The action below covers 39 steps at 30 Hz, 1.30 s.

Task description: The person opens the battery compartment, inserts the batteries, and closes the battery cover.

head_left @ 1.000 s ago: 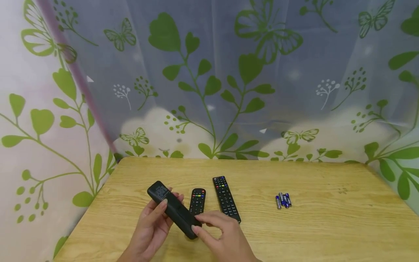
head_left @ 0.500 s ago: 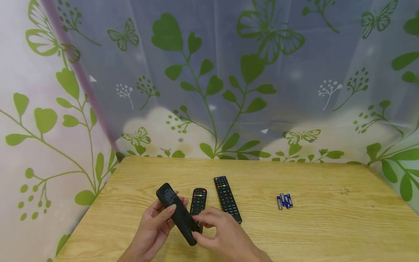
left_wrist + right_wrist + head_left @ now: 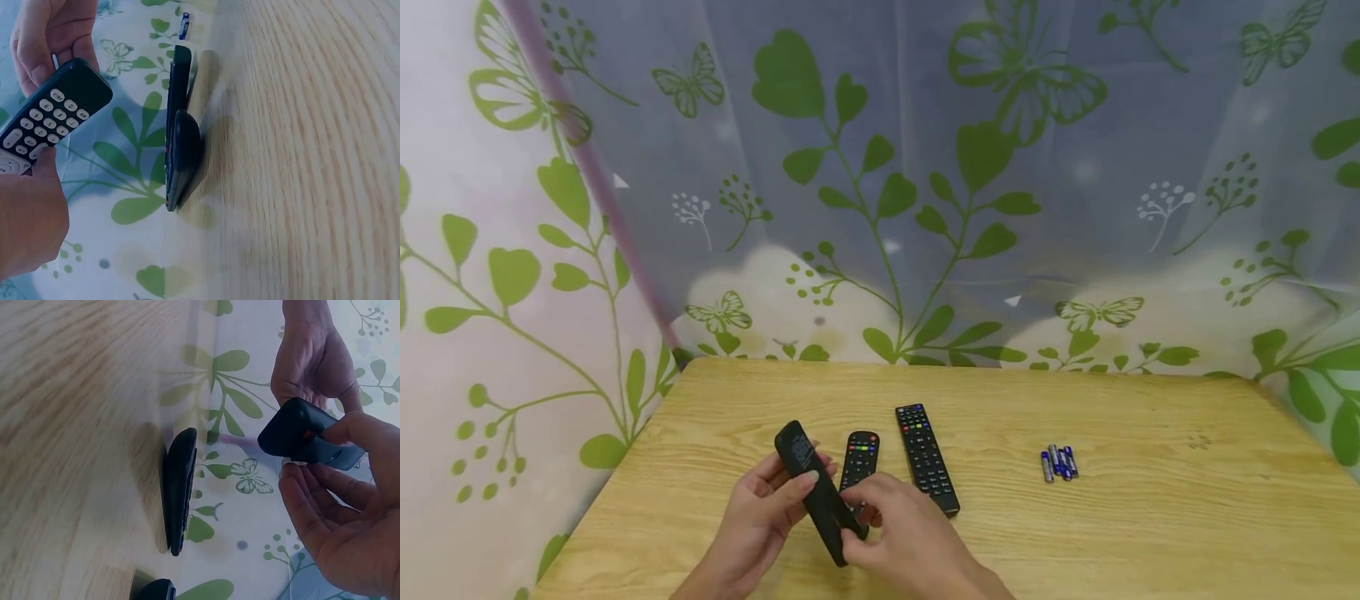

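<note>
A black remote control (image 3: pixel 820 496), its labelled back toward the head camera, is held tilted above the table. My left hand (image 3: pixel 756 517) grips it, thumb across the back and fingers beneath. At its lower end, my right hand (image 3: pixel 910 529) pinches a dark flap that looks like the battery cover, partly raised; the fingers hide much of it. White number buttons show on that remote control (image 3: pixel 53 115) in the left wrist view. Beyond the hands lie a short black remote (image 3: pixel 860 458) and a longer black remote (image 3: pixel 927 458), buttons up.
Several blue-and-silver batteries (image 3: pixel 1060 463) lie in a cluster on the wooden table (image 3: pixel 1150 517), right of the remotes. Behind the table's far edge hangs a curtain (image 3: pixel 850 275) printed with green leaves and butterflies.
The held remote control and both hands have shifted slightly right in the head view. It has turned more upright and onto its side, with the dark flap standing out more from its lower end.
</note>
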Tool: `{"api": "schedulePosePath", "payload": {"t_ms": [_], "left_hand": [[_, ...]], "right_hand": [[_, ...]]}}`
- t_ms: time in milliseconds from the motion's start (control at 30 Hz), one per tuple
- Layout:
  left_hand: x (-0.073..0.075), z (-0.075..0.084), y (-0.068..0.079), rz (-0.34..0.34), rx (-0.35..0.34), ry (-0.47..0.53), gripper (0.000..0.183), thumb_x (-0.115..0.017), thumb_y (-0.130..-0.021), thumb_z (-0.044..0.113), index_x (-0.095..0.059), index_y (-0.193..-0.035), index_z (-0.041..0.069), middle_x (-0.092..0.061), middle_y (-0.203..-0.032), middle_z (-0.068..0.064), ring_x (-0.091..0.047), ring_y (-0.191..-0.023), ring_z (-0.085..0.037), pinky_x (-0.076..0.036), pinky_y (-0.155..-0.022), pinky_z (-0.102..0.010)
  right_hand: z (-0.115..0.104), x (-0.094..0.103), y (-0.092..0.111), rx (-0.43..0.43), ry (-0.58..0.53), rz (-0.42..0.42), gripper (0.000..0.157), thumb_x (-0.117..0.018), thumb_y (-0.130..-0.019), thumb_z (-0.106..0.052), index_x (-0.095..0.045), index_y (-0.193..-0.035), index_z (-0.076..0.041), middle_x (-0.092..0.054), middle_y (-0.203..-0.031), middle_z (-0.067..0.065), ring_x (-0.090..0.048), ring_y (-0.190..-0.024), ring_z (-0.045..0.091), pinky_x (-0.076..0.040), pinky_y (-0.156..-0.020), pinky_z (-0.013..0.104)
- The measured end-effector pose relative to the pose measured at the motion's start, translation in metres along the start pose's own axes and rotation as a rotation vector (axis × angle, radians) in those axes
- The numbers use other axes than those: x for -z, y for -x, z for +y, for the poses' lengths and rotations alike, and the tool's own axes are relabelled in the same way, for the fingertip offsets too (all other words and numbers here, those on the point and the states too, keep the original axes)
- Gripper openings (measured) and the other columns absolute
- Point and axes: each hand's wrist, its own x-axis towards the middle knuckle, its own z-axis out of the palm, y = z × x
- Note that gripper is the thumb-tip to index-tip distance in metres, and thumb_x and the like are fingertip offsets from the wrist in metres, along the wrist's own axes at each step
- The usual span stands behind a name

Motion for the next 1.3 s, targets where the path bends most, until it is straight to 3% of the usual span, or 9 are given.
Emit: {"api": "schedulePosePath", "payload": {"t_ms": [267, 633, 767, 933, 1167, 1300], "left_hand": [[-0.001, -0.002, -0.001, -0.012, -0.002, -0.045, 0.05, -0.062, -0.089, -0.004, -0.04, -0.134, -0.012, -0.062, -0.113, -0.015, -0.06, -0.11, -0.028, -0.048, -0.095, -0.039], [-0.007, -0.001, 0.0, 0.037, 0.007, -0.101, 0.046, -0.067, -0.086, -0.002, -0.049, -0.127, -0.009, -0.062, -0.112, -0.018, -0.059, -0.111, -0.033, -0.051, -0.092, -0.038], [-0.006, -0.001, 0.0, 0.058, 0.022, -0.117, 0.045, -0.068, -0.085, -0.001, -0.051, -0.126, -0.008, -0.061, -0.113, -0.021, -0.058, -0.111, -0.036, -0.052, -0.09, -0.039], [-0.004, -0.002, 0.001, 0.034, 0.028, -0.118, 0.043, -0.068, -0.086, 0.0, -0.051, -0.125, -0.008, -0.059, -0.115, -0.023, -0.058, -0.111, -0.037, -0.051, -0.091, -0.04], [0.001, -0.005, 0.002, -0.06, 0.001, -0.07, 0.042, -0.061, -0.09, -0.001, -0.047, -0.13, -0.007, -0.061, -0.114, -0.016, -0.06, -0.109, -0.03, -0.05, -0.093, -0.041], [0.005, -0.006, 0.003, -0.164, -0.01, -0.017, 0.035, -0.056, -0.092, -0.003, -0.055, -0.127, 0.002, -0.061, -0.114, -0.01, -0.061, -0.108, -0.025, -0.049, -0.095, -0.039]], "right_hand": [[0.001, -0.004, -0.002, -0.002, 0.049, 0.018, 0.02, -0.069, -0.083, -0.021, -0.07, -0.102, -0.015, -0.06, -0.093, -0.012, -0.053, -0.074, 0.0, -0.049, -0.063, 0.019], [-0.009, -0.008, -0.002, 0.011, 0.241, 0.028, 0.02, -0.068, -0.082, -0.017, -0.069, -0.1, -0.009, -0.064, -0.088, -0.005, -0.055, -0.07, 0.002, -0.047, -0.057, 0.02], [-0.007, -0.006, -0.001, -0.039, 0.134, -0.01, 0.017, -0.069, -0.081, -0.016, -0.067, -0.097, -0.012, -0.058, -0.081, -0.011, -0.053, -0.068, 0.001, -0.047, -0.059, 0.02], [-0.004, -0.002, -0.001, -0.104, 0.009, -0.048, 0.016, -0.069, -0.079, -0.016, -0.064, -0.094, -0.016, -0.054, -0.08, -0.014, -0.052, -0.07, 0.002, -0.049, -0.063, 0.021], [-0.002, 0.001, 0.002, -0.114, -0.2, -0.079, 0.019, -0.069, -0.079, -0.015, -0.058, -0.095, -0.016, -0.057, -0.078, -0.008, -0.055, -0.066, 0.006, -0.049, -0.059, 0.021], [-0.001, 0.004, 0.004, -0.083, -0.208, -0.099, 0.02, -0.069, -0.08, -0.017, -0.056, -0.094, -0.018, -0.056, -0.077, -0.008, -0.052, -0.063, 0.006, -0.048, -0.057, 0.021]]}}
